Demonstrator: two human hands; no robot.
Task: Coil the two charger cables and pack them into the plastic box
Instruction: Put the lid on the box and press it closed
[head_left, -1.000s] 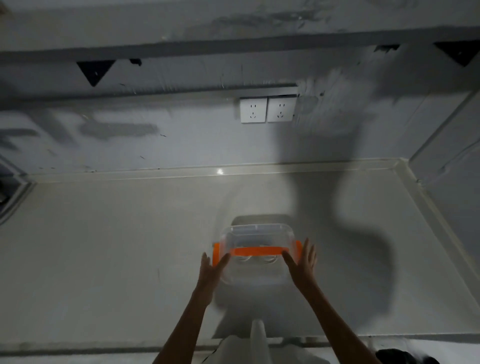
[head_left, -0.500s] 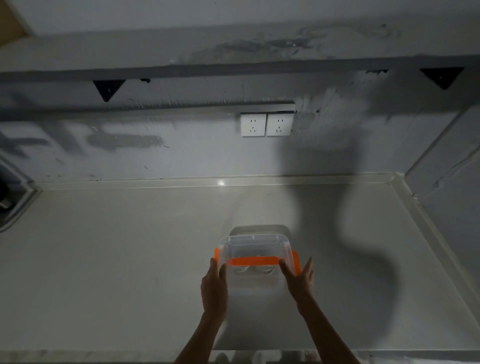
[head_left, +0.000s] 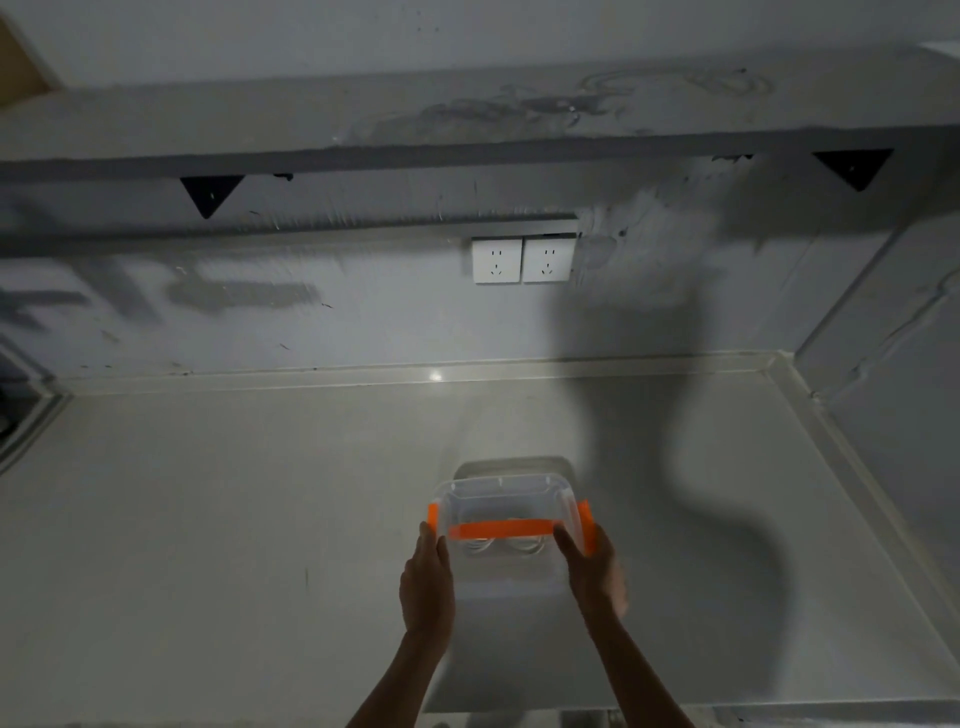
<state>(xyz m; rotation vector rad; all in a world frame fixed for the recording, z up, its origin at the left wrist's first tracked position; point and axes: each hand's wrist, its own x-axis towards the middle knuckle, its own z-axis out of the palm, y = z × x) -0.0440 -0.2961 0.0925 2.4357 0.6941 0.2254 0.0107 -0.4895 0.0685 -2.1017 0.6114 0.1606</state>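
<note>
A clear plastic box (head_left: 506, 493) with orange clips (head_left: 498, 530) stands on the pale counter (head_left: 234, 519), near its front edge. Through its near wall I see white coiled cables (head_left: 501, 548) inside. My left hand (head_left: 427, 584) lies flat against the box's near left corner with its fingers straight. At the near right corner my right hand (head_left: 595, 577), slightly blurred, has its thumb on the lid edge and its fingers by the right orange clip.
Two white wall sockets (head_left: 522, 259) sit on the back wall under a shelf (head_left: 415, 119). A side wall (head_left: 883, 415) bounds the counter on the right. A dark framed recess (head_left: 21, 415) lies at the far left edge.
Both hands went from spread fingers on the lid to lying close against the box's near corners. The box sits a little farther from me.
</note>
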